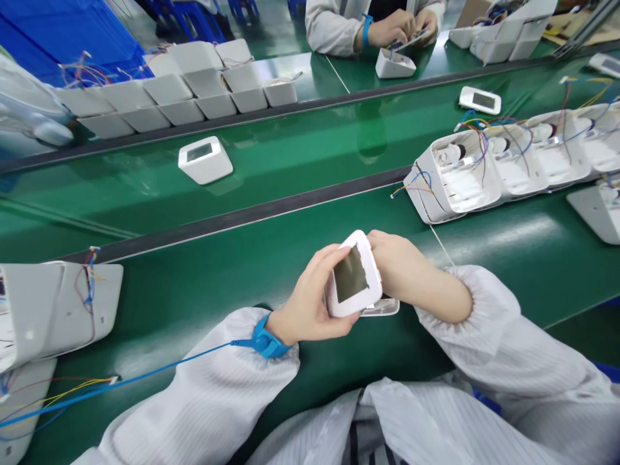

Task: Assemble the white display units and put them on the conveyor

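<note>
And here is the white screen panel (353,274), tilted, its screen side facing the camera, up in the left hand (310,297); that hand has it pinched between its digits, one of them lying over the screen's upper corner; the right hand (394,261) is tight in at the panel's right edge, fingers hidden behind it, so whether they pinch anything I cannot tell; just under the panel's lower right edge peeks a pale open shell (386,308), partly covered; a blue wrist strap (268,341) circles the left wrist, its cord (145,373) trailing away to the panel's left; beneath the panel spreads the green worktop (217,258); beyond the panel and right, a row of open wired housings (465,184); well to its left, more white housings (92,303); past the panel, over the dark rail (290,203), a white display unit (213,165) to the left, a second display unit (479,101) to the right; farthest beyond the panel, a co-worker's hands (394,27) hold a thin piece (409,41) above a white casing (394,64).
</note>
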The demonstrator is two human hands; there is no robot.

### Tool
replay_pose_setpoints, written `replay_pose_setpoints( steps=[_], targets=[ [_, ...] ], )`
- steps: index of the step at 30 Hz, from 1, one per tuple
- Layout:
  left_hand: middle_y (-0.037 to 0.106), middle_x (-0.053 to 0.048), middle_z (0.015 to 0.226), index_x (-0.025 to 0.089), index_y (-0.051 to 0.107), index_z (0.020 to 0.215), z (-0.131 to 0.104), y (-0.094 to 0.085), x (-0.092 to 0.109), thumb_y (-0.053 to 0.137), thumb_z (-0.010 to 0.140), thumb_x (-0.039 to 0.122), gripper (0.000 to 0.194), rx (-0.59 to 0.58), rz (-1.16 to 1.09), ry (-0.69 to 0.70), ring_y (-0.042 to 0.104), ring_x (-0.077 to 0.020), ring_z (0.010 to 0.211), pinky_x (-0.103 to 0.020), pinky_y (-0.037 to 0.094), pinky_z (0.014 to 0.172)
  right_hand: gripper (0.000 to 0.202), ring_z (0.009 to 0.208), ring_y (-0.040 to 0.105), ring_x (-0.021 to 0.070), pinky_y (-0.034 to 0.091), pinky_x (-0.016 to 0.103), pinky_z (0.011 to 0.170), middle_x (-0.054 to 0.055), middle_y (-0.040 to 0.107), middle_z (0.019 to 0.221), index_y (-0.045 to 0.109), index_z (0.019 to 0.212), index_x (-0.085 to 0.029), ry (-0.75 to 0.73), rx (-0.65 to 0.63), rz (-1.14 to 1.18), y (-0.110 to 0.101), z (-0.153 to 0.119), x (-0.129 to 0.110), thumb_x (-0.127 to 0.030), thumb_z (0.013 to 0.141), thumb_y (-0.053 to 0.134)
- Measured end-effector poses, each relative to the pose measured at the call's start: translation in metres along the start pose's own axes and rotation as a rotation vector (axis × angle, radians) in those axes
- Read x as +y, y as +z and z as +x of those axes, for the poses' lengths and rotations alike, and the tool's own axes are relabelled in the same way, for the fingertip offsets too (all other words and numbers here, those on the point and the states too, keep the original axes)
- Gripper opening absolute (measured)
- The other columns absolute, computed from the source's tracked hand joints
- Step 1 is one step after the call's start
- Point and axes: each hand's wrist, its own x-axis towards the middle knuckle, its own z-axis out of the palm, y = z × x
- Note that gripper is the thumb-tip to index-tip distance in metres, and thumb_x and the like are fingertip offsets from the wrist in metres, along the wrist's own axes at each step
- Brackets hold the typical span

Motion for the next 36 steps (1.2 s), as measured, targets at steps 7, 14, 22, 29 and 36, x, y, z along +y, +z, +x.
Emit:
replay_pose_setpoints(
  steps=[7, 14, 22, 29, 36],
  targets=[
    [0.042, -0.017, 0.142, 0.025, 0.031, 0.149, 0.009, -0.008, 0.008, 0.069, 0.075, 0.032, 0.084, -0.27, 0.253, 0.021, 0.046, -0.0326, 0.13, -0.05, 0.043, 0.105, 0.019, 0.088, 0.071, 0.0185, 0.054, 0.029, 0.078, 0.002, 0.076, 0.1, 0.077, 0.089, -0.023, -0.018, -0.149, 0.646, -0.022, 0.003, 0.04, -0.017, 0.084, 0.06],
    [0.041, -0.019, 0.147, 0.024, 0.038, 0.147, 0.009, -0.008, 0.004, 0.069, 0.073, 0.067, 0.091, -0.359, 0.344, -0.036, 0.043, -0.0382, 0.132, -0.057, 0.037, 0.108, 0.023, 0.09, 0.071, 0.0184, 0.056, 0.031, 0.078, 0.004, 0.076, 0.099, 0.073, 0.102, -0.02, 0.333, 0.141, 1.05, -0.004, 0.012, 0.02, -0.034, 0.085, 0.066],
    [0.04, -0.019, 0.147, 0.026, 0.034, 0.15, 0.009, -0.004, 0.003, 0.066, 0.068, 0.076, 0.102, -0.356, 0.343, -0.09, 0.041, -0.0384, 0.132, -0.058, 0.037, 0.109, 0.022, 0.085, 0.069, 0.0175, 0.056, 0.03, 0.072, 0.004, 0.075, 0.094, 0.072, 0.099, -0.021, 0.336, 0.193, 1.074, 0.01, 0.015, 0.011, -0.037, 0.084, 0.069],
    [0.045, -0.018, 0.139, 0.022, 0.028, 0.15, 0.003, 0.008, 0.012, 0.075, 0.07, 0.059, 0.1, -0.25, 0.368, -0.174, 0.045, -0.037, 0.127, -0.057, 0.041, 0.106, 0.021, 0.089, 0.069, 0.0201, 0.055, 0.033, 0.074, 0.005, 0.074, 0.096, 0.072, 0.095, -0.022, 0.313, 0.445, 0.942, 0.007, 0.012, 0.002, -0.039, 0.087, 0.064],
    [0.052, -0.021, 0.135, 0.017, 0.039, 0.142, 0.0, 0.006, 0.005, 0.073, 0.074, 0.055, 0.085, 0.048, 0.446, -0.047, 0.051, -0.0376, 0.125, -0.057, 0.041, 0.105, 0.046, 0.102, 0.066, 0.0235, 0.051, 0.04, 0.09, 0.008, 0.07, 0.115, 0.059, 0.125, -0.023, 0.439, 0.272, 0.707, 0.012, 0.01, 0.007, -0.055, 0.093, 0.051]
  ],
)
